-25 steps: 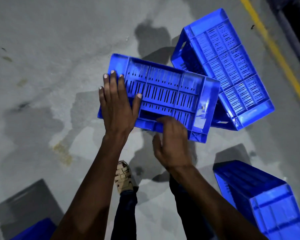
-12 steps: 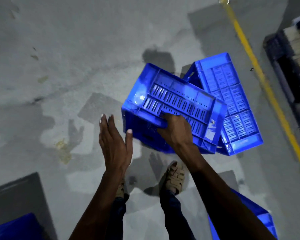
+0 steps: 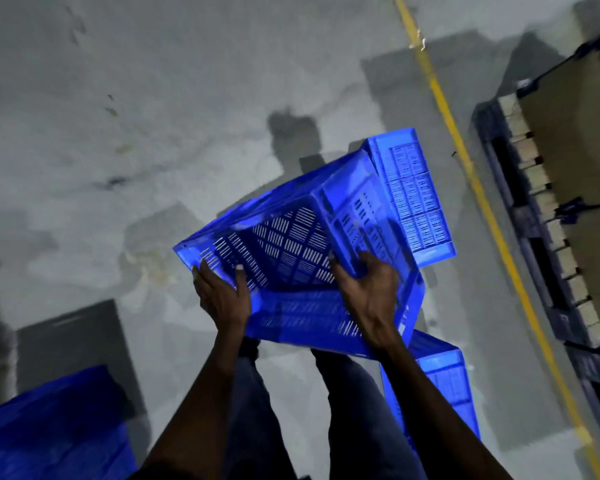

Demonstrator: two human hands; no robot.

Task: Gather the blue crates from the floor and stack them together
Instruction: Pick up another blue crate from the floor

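I hold a blue slotted crate (image 3: 291, 251) off the floor in front of me, turned so its open inside faces me. My left hand (image 3: 222, 296) grips its near left rim. My right hand (image 3: 367, 289) grips the near right wall. Behind it a second blue crate (image 3: 416, 195) lies upside down on the floor, partly hidden. A third blue crate (image 3: 443, 386) sits on the floor under my right forearm. A fourth blue crate (image 3: 49, 431) shows at the bottom left corner.
The grey concrete floor (image 3: 153, 116) has stains and dark shadows. A yellow painted line (image 3: 478, 188) runs diagonally on the right. Beyond it stands a dark pallet (image 3: 533, 244) loaded with brown cardboard boxes (image 3: 575, 140). My legs are below the held crate.
The crate has come up off the floor and rolled so that its open side faces me. My left hand, which was free, has taken hold of its rim. The view has swung right.
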